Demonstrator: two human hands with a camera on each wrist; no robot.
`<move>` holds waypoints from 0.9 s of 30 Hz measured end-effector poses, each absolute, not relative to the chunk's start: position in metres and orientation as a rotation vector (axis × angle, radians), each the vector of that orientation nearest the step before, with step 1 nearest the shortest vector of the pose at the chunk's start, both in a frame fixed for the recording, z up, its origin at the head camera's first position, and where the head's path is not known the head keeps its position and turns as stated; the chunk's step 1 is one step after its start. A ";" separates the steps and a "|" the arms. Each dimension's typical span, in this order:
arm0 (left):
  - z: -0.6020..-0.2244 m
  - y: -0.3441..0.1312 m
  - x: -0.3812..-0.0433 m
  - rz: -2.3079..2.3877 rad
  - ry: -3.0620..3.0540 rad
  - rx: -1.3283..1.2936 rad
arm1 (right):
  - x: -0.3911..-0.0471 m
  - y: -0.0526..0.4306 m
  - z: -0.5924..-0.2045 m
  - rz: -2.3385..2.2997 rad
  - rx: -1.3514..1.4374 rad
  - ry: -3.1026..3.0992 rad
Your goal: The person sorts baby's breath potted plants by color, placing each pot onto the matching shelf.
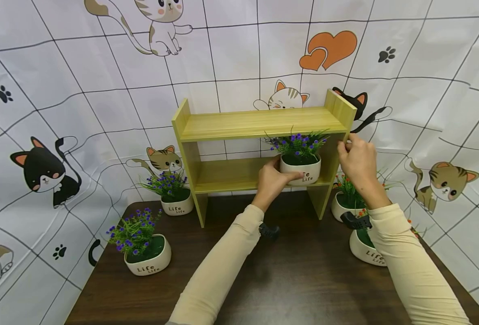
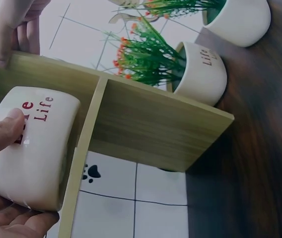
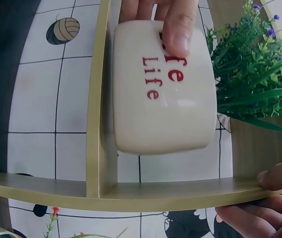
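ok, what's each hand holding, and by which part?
Left hand grips the white pot of purple flowers by its side, thumb across the front lettering. Right hand holds the wooden shelf by its right side panel.

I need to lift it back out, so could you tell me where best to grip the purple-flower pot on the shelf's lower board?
Grip the white pot by its rounded sides, coming from the open front, as the left hand does. The top board hangs just above the flowers.

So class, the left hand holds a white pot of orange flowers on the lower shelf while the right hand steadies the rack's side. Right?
Not quite: the pot in the left hand carries purple flowers, as the head view shows. It does sit on the lower shelf, and the right hand steadies the rack's side.
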State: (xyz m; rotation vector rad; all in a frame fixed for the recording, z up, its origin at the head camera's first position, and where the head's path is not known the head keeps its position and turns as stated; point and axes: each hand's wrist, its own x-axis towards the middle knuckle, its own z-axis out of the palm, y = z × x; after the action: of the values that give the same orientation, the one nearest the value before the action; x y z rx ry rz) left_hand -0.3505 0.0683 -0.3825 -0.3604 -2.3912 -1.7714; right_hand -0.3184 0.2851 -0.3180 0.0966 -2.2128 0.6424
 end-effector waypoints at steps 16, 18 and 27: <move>-0.381 0.087 -0.364 -1.814 -2.384 -0.434 | -0.319 0.286 -0.319 0.651 0.101 -2.201; -0.382 0.088 -0.366 -1.815 -2.387 -0.450 | -0.319 0.286 -0.319 0.642 0.100 -2.197; -0.388 0.093 -0.370 -1.750 -2.478 -0.515 | -0.319 0.287 -0.320 0.638 0.100 -2.196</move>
State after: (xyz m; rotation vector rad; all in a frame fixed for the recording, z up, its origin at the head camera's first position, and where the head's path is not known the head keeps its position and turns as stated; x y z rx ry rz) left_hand -0.3703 0.0931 -0.3883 -0.5149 -2.4779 -1.7499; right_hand -0.3190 0.2868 -0.3199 0.1005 -2.1961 0.6378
